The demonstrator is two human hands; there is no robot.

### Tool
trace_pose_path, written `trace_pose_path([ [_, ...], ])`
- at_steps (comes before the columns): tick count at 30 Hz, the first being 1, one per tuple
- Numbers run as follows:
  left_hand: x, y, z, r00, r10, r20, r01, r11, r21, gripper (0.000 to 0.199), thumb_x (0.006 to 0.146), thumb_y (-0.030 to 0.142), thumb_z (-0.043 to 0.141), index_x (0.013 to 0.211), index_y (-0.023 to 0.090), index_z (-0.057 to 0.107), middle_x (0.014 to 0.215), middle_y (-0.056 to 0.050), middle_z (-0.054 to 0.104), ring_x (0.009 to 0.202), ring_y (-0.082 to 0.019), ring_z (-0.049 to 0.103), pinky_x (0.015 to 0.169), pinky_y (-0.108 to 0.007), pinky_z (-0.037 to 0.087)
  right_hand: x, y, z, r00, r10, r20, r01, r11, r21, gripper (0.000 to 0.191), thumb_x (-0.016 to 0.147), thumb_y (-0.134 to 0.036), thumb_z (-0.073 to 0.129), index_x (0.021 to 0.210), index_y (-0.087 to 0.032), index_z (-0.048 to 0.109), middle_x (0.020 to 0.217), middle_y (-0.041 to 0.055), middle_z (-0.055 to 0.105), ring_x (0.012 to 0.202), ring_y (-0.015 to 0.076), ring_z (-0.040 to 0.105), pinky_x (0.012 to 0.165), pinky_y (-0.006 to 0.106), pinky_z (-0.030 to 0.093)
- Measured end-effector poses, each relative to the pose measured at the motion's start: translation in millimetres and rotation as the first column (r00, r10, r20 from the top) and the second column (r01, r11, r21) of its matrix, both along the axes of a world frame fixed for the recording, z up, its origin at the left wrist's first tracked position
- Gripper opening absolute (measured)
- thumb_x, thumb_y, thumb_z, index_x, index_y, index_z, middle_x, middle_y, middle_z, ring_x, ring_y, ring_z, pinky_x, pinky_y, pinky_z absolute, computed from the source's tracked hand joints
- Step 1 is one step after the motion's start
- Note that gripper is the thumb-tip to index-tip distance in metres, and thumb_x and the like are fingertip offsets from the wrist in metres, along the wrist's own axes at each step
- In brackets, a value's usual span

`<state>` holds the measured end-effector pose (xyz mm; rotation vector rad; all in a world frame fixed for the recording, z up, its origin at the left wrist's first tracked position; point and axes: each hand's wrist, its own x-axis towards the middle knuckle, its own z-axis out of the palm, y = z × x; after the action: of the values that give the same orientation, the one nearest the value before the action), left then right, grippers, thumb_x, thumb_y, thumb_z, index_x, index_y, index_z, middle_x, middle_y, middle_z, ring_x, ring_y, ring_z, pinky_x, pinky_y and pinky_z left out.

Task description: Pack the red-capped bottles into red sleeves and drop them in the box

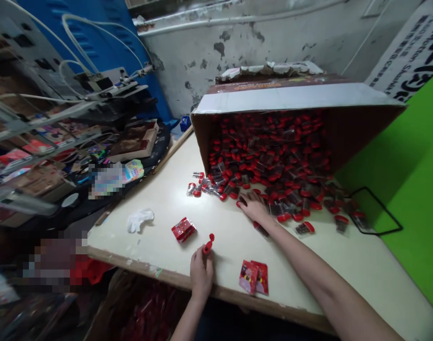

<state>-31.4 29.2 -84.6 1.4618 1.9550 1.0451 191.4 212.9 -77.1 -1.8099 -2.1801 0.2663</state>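
Observation:
My left hand [202,272] is closed around a small red container [208,246] near the table's front edge, its flip lid standing up. My right hand [252,206] reaches to the front of a heap of small clear containers with red caps [273,161]. Its fingers are curled at a red-capped piece, partly hidden by the hand. The heap spills out of a cardboard box [297,98] lying on its side. Two red printed packets [251,277] overlap between my arms. A stack of red packets [183,229] lies beyond my left hand.
Crumpled white tissue [140,220] lies on the left of the table [159,199]. A machine with metal rails and hoses [106,87] stands further left. A black wire frame [379,213] leans by the green panel [415,199] at right. Below the front edge is a container of red items [150,310].

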Motion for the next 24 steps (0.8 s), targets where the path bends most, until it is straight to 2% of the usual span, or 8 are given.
trace_pose_path([
  [3, -1.2, -1.0, -4.1, 0.997, -0.036, -0.068, 0.035, 0.999, -0.013, 0.025, 0.082, 0.031, 0.046, 0.101, 0.02, 0.058, 0.095, -0.01, 0.064, 0.092, -0.024, 0.059, 0.079, -0.038, 0.046, 28.8, -22.1, -2.8, 0.999, -0.014, 0.042, 0.014, 1.0, 0.004, 0.046, 0.089, -0.043, 0.042, 0.131, -0.023, 0.046, 0.129, 0.0104, 0.049, 0.129, 0.0271, 0.029, 0.103, 0.042, 0.021],
  [9, -4.8, -1.8, -13.2, 0.987, -0.081, -0.138, 0.079, 0.997, -0.017, 0.03, 0.085, 0.032, 0.042, 0.109, 0.018, 0.054, 0.101, -0.011, 0.063, 0.097, -0.026, 0.057, 0.08, -0.038, 0.044, 76.8, -74.3, -8.9, 0.996, 0.036, 0.077, -0.04, 0.998, 0.047, 0.044, 0.089, -0.042, 0.044, 0.129, -0.023, 0.049, 0.123, 0.0108, 0.055, 0.119, 0.0259, 0.042, 0.098, 0.04, 0.029],
  [12, -5.0, -1.8, -15.0, 0.985, -0.079, -0.15, 0.075, 0.997, -0.032, 0.031, 0.085, 0.033, 0.042, 0.11, 0.018, 0.053, 0.097, -0.011, 0.063, 0.095, -0.026, 0.057, 0.08, -0.039, 0.044, 95.9, -86.4, -4.6, 0.997, 0.057, 0.051, -0.061, 0.996, 0.072, 0.042, 0.088, -0.042, 0.045, 0.125, -0.022, 0.053, 0.118, 0.0098, 0.059, 0.113, 0.0253, 0.048, 0.096, 0.04, 0.033],
  [15, -4.6, -1.7, -15.2, 0.984, -0.081, -0.158, 0.076, 0.996, -0.038, 0.032, 0.085, 0.033, 0.042, 0.111, 0.018, 0.053, 0.095, -0.01, 0.063, 0.092, -0.027, 0.058, 0.08, -0.039, 0.043, 103.4, -72.9, 9.1, 1.0, -0.011, -0.006, 0.012, 0.996, 0.083, 0.037, 0.091, -0.038, 0.04, 0.12, -0.022, 0.056, 0.114, 0.0074, 0.062, 0.102, 0.0212, 0.056, 0.09, 0.034, 0.039],
  [18, -4.2, -1.4, -15.2, 0.983, -0.071, -0.167, 0.065, 0.997, -0.043, 0.032, 0.085, 0.034, 0.043, 0.11, 0.018, 0.054, 0.094, -0.01, 0.064, 0.092, -0.027, 0.058, 0.078, -0.039, 0.044, 98.4, -36.8, 20.2, 0.975, -0.222, 0.021, 0.219, 0.97, 0.104, 0.038, 0.092, -0.034, 0.037, 0.121, -0.017, 0.055, 0.115, 0.0116, 0.06, 0.102, 0.0234, 0.055, 0.09, 0.035, 0.037],
  [21, -4.3, -0.9, -15.3, 0.982, -0.067, -0.175, 0.059, 0.997, -0.054, 0.032, 0.085, 0.036, 0.043, 0.109, 0.019, 0.054, 0.097, -0.011, 0.063, 0.093, -0.027, 0.058, 0.078, -0.039, 0.044, 85.3, -5.3, 18.0, 0.944, -0.328, 0.048, 0.322, 0.941, 0.105, 0.046, 0.089, -0.037, 0.042, 0.127, -0.012, 0.048, 0.123, 0.0193, 0.052, 0.112, 0.0321, 0.046, 0.09, 0.043, 0.033],
  [24, -4.8, -0.6, -16.0, 0.981, -0.073, -0.178, 0.062, 0.996, -0.069, 0.033, 0.086, 0.037, 0.042, 0.111, 0.019, 0.054, 0.099, -0.011, 0.063, 0.095, -0.027, 0.058, 0.079, -0.039, 0.044, 65.0, -1.5, 6.9, 0.935, -0.348, 0.063, 0.342, 0.935, 0.097, 0.051, 0.088, -0.038, 0.044, 0.129, -0.009, 0.045, 0.128, 0.0227, 0.046, 0.116, 0.0355, 0.04, 0.091, 0.046, 0.031],
])
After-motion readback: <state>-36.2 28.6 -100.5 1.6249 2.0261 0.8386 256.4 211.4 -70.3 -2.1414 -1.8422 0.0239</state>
